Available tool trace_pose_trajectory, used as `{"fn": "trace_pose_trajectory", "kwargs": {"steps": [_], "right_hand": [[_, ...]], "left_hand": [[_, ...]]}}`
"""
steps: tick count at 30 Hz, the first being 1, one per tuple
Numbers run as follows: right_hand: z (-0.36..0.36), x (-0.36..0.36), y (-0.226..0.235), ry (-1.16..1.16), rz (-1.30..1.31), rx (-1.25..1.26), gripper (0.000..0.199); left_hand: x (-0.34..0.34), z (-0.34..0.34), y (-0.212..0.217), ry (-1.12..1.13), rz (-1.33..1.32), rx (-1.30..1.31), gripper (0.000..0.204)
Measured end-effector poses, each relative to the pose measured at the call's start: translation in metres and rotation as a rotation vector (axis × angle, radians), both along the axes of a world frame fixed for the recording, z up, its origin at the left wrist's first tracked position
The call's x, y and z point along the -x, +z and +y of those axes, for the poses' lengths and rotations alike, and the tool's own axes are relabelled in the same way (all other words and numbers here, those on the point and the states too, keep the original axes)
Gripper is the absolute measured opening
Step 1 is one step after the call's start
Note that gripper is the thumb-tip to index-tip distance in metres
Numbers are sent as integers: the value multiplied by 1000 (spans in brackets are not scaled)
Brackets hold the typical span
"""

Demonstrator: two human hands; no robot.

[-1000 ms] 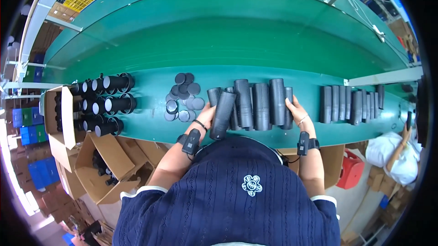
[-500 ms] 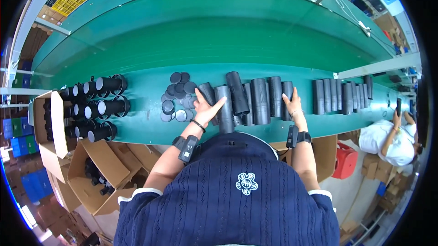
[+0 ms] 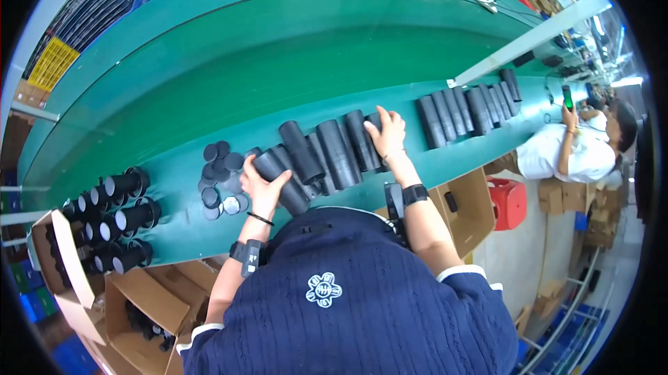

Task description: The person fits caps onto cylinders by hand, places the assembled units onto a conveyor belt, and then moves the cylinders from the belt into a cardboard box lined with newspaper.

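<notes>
- down at the green counter (image 3: 209, 107), the left hand (image 3: 263, 190) has its fingers (image 3: 248, 170) curled around the near end of a black tube (image 3: 280, 179), thumb on one side and fingers on the other, so the tube is gripped and angles away up-left from the palm.
- just right of those fingers lies a row of black tubes (image 3: 327, 149), side by side and touching, their ends pointing toward the person.
- the right hand (image 3: 388, 135) lies flat on the far right end of that row, fingers (image 3: 379, 116) stretched out and pressed on top of the tubes, closed around nothing.
- left of the left fingers, near but apart, sits a loose cluster of round black caps (image 3: 219, 177).
- farther left, well apart from both hands, capped tubes (image 3: 115, 218) are stacked beside an open cardboard box (image 3: 66, 267).
- right of the right fingers, a second group of tubes (image 3: 470, 107) lies on the counter.
</notes>
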State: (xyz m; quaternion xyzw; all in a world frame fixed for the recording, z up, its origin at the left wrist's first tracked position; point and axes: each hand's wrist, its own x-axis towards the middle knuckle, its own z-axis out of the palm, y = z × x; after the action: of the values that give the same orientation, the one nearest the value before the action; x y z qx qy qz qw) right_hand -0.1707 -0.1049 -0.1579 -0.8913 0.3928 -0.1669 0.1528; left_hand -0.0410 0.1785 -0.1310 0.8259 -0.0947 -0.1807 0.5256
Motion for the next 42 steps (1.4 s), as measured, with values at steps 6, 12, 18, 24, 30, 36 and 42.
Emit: {"fn": "trace_pose_trajectory", "kwargs": {"steps": [6, 12, 18, 24, 30, 36, 42], "right_hand": [[36, -13, 80, 343, -347, -856, 24], [114, -32, 132, 575, -364, -1535, 30], [132, -29, 130, 746, -446, -1612, 37], [139, -22, 124, 826, -632, -1715, 40], [131, -9, 132, 795, -631, -1423, 27], [109, -7, 158, 1007, -376, -677, 98], [78, 41, 132, 404, -465, -995, 74]], "left_hand": [[6, 1, 35, -236, 428, 655, 94], [22, 18, 81, -521, 317, 522, 77], [36, 31, 108, -550, -201, 362, 64], [31, 33, 116, -586, -555, 296, 55], [22, 22, 122, -681, -691, 288, 54], [4, -9, 134, -506, 476, 1121, 61], [-7, -40, 80, -436, 372, 567, 63]]}}
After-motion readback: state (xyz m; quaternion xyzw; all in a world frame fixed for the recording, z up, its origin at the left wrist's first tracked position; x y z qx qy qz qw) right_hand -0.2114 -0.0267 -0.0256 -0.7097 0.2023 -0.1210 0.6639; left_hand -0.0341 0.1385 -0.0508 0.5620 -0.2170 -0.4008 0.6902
